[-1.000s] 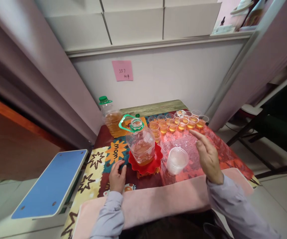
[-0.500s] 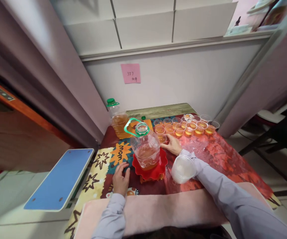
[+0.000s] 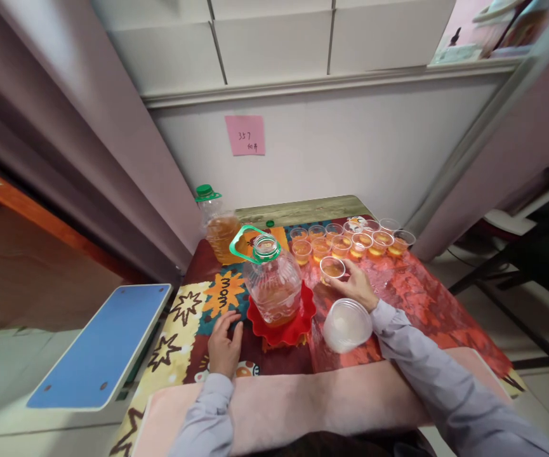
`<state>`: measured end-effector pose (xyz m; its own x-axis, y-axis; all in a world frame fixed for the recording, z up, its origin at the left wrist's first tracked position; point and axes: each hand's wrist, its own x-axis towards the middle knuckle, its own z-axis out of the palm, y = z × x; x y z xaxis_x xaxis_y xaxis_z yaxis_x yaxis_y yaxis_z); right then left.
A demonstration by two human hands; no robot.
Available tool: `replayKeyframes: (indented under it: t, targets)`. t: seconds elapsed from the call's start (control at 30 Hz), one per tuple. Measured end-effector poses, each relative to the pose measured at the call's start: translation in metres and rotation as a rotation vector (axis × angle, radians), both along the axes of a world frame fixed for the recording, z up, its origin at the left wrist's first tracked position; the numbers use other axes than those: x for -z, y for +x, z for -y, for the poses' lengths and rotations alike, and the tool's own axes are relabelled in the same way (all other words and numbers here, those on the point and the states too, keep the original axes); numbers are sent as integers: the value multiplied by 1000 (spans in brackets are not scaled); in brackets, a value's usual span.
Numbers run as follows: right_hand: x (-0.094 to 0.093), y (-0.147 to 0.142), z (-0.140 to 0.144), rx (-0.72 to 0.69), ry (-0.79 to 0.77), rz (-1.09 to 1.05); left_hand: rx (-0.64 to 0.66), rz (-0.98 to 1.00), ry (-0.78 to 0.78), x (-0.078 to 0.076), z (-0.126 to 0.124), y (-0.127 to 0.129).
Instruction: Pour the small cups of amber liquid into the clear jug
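Note:
My right hand (image 3: 356, 287) grips a clear plastic cup (image 3: 332, 269) holding some amber liquid, in front of the rows of cups. Several similar clear cups (image 3: 322, 249) with amber liquid stand in two rows behind it. To its left a big clear jug (image 3: 274, 285), its green handle (image 3: 240, 244) tipped left and its mouth uncapped, stands in a red scalloped tray (image 3: 308, 317). My left hand (image 3: 225, 343) rests on the tablecloth left of the tray, fingers apart, holding nothing. Near my right wrist sits a stack of clear cups (image 3: 348, 327).
A second jug with a green cap (image 3: 221, 231) stands at the back left. A loose green cap (image 3: 270, 223) lies by the table's back edge. A pink cloth (image 3: 278, 406) covers the front edge. A blue board (image 3: 100, 349) is beside the table at left.
My right hand has moved right with the cup, away from the jug. My left hand stays on the tablecloth. The view has shifted slightly.

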<state>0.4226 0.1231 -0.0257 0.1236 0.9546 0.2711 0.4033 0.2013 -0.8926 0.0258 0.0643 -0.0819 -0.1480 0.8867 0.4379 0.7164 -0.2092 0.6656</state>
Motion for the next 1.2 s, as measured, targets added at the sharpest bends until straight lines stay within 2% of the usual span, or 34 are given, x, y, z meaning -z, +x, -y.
replayKeyframes:
  t: [0.2, 0.27, 0.33, 0.4, 0.5, 0.57, 0.63, 0.7, 0.83, 0.97, 1.03, 1.13, 1.2]
  targets:
    - [9, 4, 34, -9, -78, 23, 1, -3, -8, -3, -1, 1]
    - [11, 8, 37, -27, -70, -8, 2, -7, -11, -4, -2, 0]
    - [11, 25, 33, -1, -26, -48, 4, -11, -12, -5, -2, 0]
    - [7, 57, 22, 114, 47, -85, 6, -14, -13, -5, -2, 0]
    - [0, 127, -5, 487, 177, -89, 6, -17, -13, -5, -3, 0]
    - [-2, 173, -27, 700, 126, 45, 6, -18, -12, -6, -3, 0]
    - [1, 206, -46, 739, -5, 143, 6, -20, -12, -6, -3, 0]
    - [6, 224, -61, 703, -92, 182, 7, -22, -11, -6, -3, 0]
    - [19, 230, -76, 637, -61, 104, -3, -25, -7, -5, -2, 0]
    - [26, 227, -74, 626, -96, 62, -8, -25, -7, -3, -2, -1]
    - [25, 228, -67, 684, -90, 53, -8, -21, -7, -2, -2, -1]
    - [19, 225, -51, 717, 17, 75, -9, -14, -6, -1, -2, 0]
    - [11, 217, -39, 573, 98, 118, -10, -8, -8, -1, -3, 0]
